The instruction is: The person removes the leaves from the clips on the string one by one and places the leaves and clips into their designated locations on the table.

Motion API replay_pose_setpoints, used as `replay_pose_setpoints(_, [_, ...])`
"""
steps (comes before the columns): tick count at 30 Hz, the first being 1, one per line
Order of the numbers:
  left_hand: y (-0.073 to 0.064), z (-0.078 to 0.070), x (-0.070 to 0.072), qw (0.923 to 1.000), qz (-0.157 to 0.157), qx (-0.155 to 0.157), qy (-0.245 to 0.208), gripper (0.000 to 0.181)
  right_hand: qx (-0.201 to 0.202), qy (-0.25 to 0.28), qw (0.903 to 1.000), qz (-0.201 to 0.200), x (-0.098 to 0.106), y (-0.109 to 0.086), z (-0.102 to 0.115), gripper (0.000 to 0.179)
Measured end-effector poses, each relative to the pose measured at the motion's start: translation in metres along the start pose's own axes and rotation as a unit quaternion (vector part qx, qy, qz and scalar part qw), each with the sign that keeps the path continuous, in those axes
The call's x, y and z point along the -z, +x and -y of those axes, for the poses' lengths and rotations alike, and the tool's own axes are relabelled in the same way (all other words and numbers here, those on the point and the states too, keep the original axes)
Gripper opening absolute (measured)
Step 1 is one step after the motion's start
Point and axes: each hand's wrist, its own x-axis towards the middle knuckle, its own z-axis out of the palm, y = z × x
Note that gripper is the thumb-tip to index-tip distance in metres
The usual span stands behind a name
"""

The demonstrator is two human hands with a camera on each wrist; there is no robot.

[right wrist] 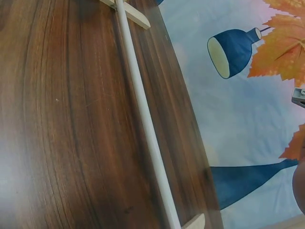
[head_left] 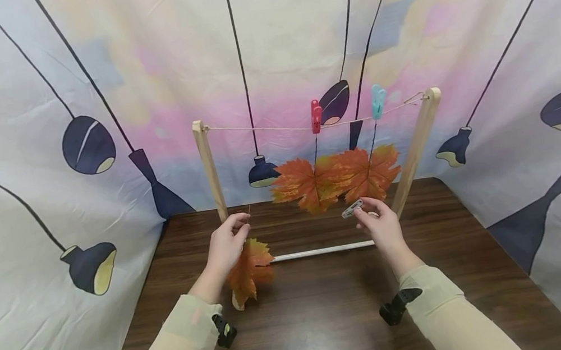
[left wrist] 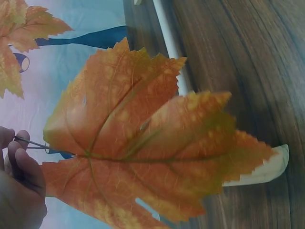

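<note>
My left hand [head_left: 228, 240] pinches the thin stem of an orange maple leaf [left wrist: 143, 138], and the leaf hangs below the fingers beside the left post. In my right hand [head_left: 381, 223] is a grey clothespin [head_left: 352, 208], held between thumb and fingers in front of the hanging leaves. A string [head_left: 266, 128] runs between two wooden posts. On it a red clothespin [head_left: 316, 116] holds one orange leaf [head_left: 304, 184] by its stem, and a light blue clothespin [head_left: 377, 101] holds another leaf [head_left: 369, 172]. In the right wrist view only the clothespin's tip and a bit of hand show.
The wooden frame has a left post [head_left: 210, 170], a right post [head_left: 417, 150] and a white bar [head_left: 323, 251] low across the dark wooden table [head_left: 314, 318]. Behind it hangs a cloth backdrop [head_left: 157, 51] printed with lamps.
</note>
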Motion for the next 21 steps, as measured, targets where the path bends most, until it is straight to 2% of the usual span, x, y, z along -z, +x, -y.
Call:
replay_pose_setpoints(10, [-0.006, 0.008, 0.001, 0.9991, 0.008, -0.013, 0.040, 0.024, -0.018, -0.005, 0.9998, -0.007, 0.006, -0.004, -0.008, 0.044])
replay_pose_setpoints(16, [-0.010, 0.017, 0.000, 0.9976, 0.007, -0.032, 0.061, 0.023, -0.037, 0.014, 0.9991, -0.016, 0.011, -0.007, -0.019, 0.043])
replay_pose_setpoints(21, [-0.014, 0.024, 0.000, 0.9970, 0.018, -0.028, 0.070, 0.023, -0.050, 0.009, 0.9984, -0.025, 0.014, -0.009, -0.029, 0.042])
